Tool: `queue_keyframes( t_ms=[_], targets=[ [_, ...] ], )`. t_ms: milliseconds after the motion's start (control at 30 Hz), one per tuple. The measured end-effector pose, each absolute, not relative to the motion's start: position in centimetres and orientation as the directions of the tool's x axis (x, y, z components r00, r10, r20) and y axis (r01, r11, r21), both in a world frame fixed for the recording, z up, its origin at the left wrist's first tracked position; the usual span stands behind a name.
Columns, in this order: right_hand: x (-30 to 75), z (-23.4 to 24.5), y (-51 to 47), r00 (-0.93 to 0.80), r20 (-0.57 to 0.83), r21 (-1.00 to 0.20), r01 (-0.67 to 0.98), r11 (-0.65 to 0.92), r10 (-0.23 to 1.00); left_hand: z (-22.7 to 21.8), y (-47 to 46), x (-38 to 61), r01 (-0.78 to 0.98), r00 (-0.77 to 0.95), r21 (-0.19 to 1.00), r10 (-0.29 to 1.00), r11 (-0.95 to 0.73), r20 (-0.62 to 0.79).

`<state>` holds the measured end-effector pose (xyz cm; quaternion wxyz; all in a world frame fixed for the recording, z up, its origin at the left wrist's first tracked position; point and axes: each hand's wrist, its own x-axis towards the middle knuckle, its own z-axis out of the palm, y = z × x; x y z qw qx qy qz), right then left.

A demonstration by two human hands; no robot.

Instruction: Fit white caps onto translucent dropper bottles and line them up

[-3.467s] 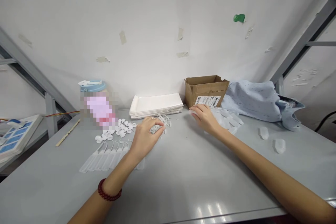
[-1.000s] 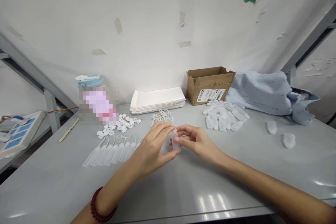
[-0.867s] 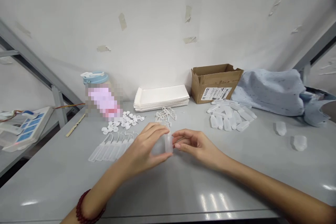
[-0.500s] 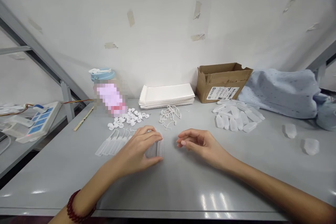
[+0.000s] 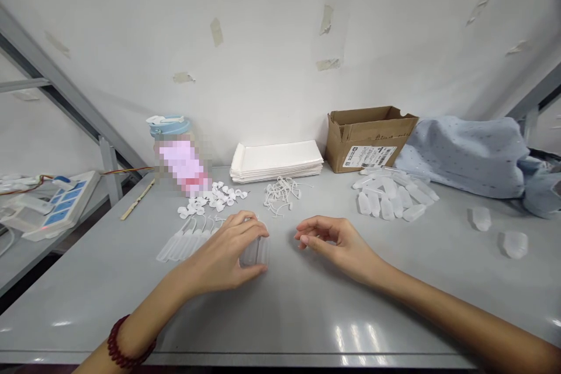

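Note:
My left hand (image 5: 228, 248) is curled round a small translucent plastic bottle (image 5: 258, 250) and holds it low on the grey table (image 5: 280, 310), at the right end of a row of like bottles with looped caps (image 5: 184, 241). To its right, my right hand (image 5: 335, 242) hovers just over the table with fingers loosely curled and apart, and nothing in it. Behind the hands lie a heap of small white caps (image 5: 210, 201) and a tangle of white loop pieces (image 5: 280, 196). At right rear sits a pile of bare bottles (image 5: 390, 198).
Along the wall stand a blurred pink bottle with a blue lid (image 5: 175, 155), a stack of white sheets (image 5: 277, 160), a cardboard box (image 5: 368, 137) and a blue cloth (image 5: 468, 155). Two loose bottles (image 5: 497, 231) lie far right. A device with blue buttons (image 5: 52, 210) lies on the left bench.
The hands held the bottle together at the centre; my right hand has let go and my left has carried the bottle down and left to the row's end.

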<state>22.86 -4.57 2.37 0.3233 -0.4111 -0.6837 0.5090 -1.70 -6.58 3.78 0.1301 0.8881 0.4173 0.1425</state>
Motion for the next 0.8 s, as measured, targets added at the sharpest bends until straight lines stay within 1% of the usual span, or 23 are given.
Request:
queue_keyframes(
  t_ms=[267,433,633,800],
  targets=[
    [23.1,2.7,-4.3,-0.431,0.041,-0.961,0.230,0.154,0.901,3.8,-6.7,-1.7,0.697,0.633,0.327,0.762,-0.638,0.139],
    [23.3,3.0,-4.2,-0.416,0.060,-0.958,0.232,0.170,0.908,3.9,-6.7,-1.6,0.696,0.629,0.321,0.761,-0.643,0.160],
    [23.9,3.9,-3.9,-0.375,0.108,-0.941,0.260,0.217,0.921,3.9,-6.8,-1.6,0.698,0.631,0.318,0.761,-0.642,0.152],
    [24.5,4.5,-3.5,-0.331,0.149,-0.940,0.244,0.237,0.932,4.1,-6.9,-1.5,0.702,0.627,0.317,0.765,-0.638,0.149]
  ],
)
